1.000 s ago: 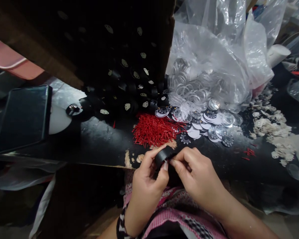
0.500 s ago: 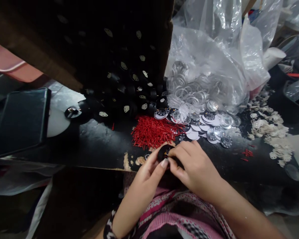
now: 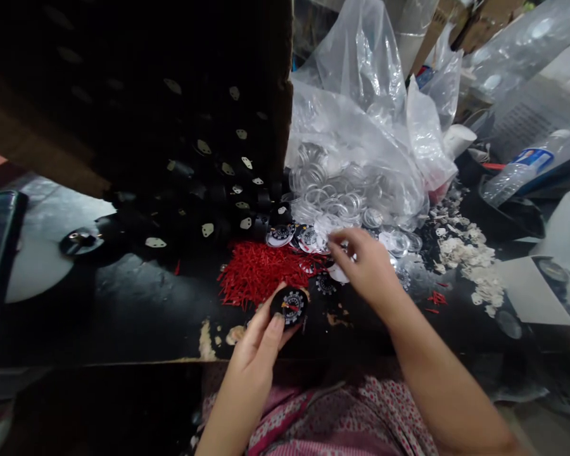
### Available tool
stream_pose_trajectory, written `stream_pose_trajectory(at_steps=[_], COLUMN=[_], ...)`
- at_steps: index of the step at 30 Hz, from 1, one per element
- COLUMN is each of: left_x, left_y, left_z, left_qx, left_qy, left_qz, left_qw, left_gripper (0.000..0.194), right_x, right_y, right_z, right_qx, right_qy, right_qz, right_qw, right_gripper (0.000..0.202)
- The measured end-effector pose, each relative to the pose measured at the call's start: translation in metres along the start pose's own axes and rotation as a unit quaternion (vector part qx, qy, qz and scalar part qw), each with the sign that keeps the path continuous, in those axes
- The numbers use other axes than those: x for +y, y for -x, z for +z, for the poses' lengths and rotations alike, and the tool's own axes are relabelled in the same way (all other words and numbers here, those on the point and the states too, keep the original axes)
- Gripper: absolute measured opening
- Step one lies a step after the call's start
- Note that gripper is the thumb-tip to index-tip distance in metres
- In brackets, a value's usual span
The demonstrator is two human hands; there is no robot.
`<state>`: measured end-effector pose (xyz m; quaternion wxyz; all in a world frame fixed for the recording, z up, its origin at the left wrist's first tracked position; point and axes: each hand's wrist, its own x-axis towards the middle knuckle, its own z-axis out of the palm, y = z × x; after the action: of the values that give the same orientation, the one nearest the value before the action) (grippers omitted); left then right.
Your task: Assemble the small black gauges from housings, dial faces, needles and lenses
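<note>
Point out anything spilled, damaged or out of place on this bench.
Near the left hand, the black tabletop shows ragged pale-brown patches, as if its surface had chipped away. A small cluster of thin red slivers lies on the right, apart from the large red heap, so it looks strayed.

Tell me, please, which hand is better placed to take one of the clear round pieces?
Probably the right hand: it is close to the clear round pieces. The left hand is farther from them and is occupied, holding the black dial piece.
</note>
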<state>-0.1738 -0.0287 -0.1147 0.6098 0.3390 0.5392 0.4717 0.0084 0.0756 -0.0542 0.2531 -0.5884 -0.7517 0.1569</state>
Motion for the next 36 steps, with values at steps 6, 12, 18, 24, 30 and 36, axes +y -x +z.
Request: stream_pose_trajectory(at_steps=[6,12,18,24,30,36], left_x=[-0.003,0.016,0.018,0.007,0.009,0.015], left_y=[-0.005,-0.010,-0.009,-0.004,0.001,0.006], left_z=[0.001,0.008,0.014,0.012,0.015,0.007], left_qx=[-0.034,-0.024,-0.075,-0.120,-0.154,-0.108], left_qy=[0.100,0.240,0.218,0.080,-0.010,-0.093], left_qz=[-0.017,-0.088,-0.076,-0.017,0.024,0.029], left_qw=[0.994,0.967,0.970,0.989,0.988,0.989], left_gripper=[0.038,0.033,0.033,0.046,0.045,0.038], right_x=[0.036,-0.001,-0.040,-0.038,-0.039,-0.043], right_y=[-0.040,0.013,0.054,0.049,0.049,0.052], right_z=[0.007,-0.003,0.010,0.016,0.026,0.035], right_qx=[0.030,0.020,-0.073,-0.067,-0.006,-0.030], right_qy=[0.107,-0.103,-0.172,-0.137,-0.059,-0.068], right_qz=[-0.010,0.030,-0.044,-0.004,-0.026,-0.043], right_qw=[0.994,0.994,0.981,0.988,0.998,0.996], right_gripper=[0.014,0.024,0.034,0.029,0.036,0.038])
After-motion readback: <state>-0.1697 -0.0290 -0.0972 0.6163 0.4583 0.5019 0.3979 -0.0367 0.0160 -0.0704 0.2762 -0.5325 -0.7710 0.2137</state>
